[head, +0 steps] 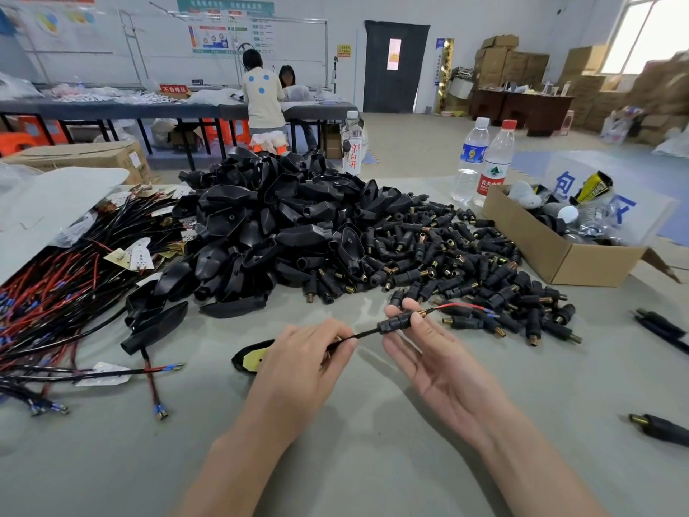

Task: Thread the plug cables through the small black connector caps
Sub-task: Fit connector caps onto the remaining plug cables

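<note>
- Right hand (428, 352) pinches the cap (396, 322) at its fingertips
- Left hand (298, 354) pinches the cable (367, 333) just left of the cap; red wire (462, 306) sticks out beyond it

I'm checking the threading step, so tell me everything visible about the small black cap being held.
The connector cap is a small, black, plastic-looking barrel with ribbed rings and a brass-coloured tip pointing right. It sits nearly level, its right end slightly raised, pinched by the right hand between thumb and fingertips. The black cable enters its left end and is held by the left hand. Red and black wires emerge past its tip.
</note>
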{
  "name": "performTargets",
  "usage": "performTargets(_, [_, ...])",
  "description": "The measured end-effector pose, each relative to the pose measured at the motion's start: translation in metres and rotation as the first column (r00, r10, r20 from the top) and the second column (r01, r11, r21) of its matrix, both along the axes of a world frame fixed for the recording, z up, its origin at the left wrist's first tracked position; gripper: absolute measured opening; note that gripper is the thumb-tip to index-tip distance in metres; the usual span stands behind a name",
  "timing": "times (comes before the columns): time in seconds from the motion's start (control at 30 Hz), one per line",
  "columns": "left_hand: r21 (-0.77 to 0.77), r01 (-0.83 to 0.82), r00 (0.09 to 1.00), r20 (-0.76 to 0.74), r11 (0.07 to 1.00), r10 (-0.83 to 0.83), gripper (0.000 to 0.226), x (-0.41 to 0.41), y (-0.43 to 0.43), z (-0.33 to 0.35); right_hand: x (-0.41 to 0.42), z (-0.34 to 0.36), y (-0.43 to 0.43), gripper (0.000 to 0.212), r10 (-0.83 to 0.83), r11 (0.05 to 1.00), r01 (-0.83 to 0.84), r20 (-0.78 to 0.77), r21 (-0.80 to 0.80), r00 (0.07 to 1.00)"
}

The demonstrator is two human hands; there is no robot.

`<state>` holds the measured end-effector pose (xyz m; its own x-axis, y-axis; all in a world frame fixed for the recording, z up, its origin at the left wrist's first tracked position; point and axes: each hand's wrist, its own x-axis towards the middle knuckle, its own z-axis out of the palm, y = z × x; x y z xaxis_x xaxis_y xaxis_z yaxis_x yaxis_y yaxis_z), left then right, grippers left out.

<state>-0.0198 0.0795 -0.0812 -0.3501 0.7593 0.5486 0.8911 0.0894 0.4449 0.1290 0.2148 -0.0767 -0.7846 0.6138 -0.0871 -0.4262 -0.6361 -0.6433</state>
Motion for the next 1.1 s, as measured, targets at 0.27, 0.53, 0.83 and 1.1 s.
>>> performTargets(0.27, [-0.008,-0.008,0.998,0.063,1.0,0.008,0.008,0.001,0.005,-0.004,-0.001,0.001,-0.002,0.025,-0.014,0.998,0.012,0.027,0.062,1.0])
performTargets(0.53, [0.007,0.035,0.999,0.008,0.999,-0.035,0.02,0.002,0.01,-0.01,-0.007,-0.004,-0.011,0.026,-0.014,0.976,-0.007,0.095,0.217,0.995])
performTargets(0.83, [-0.028,0.047,0.998,0.041,0.998,-0.046,0.012,0.0,0.009,-0.011,-0.005,-0.007,-0.009,0.031,0.021,0.979,-0.037,0.084,0.199,0.996])
performTargets(1.1, [-0.15,0.049,0.996,0.081,0.987,-0.037,0.043,-0.016,0.003,-0.015,0.003,-0.004,-0.002,0.027,-0.051,0.993,0.048,0.023,0.11,0.998])
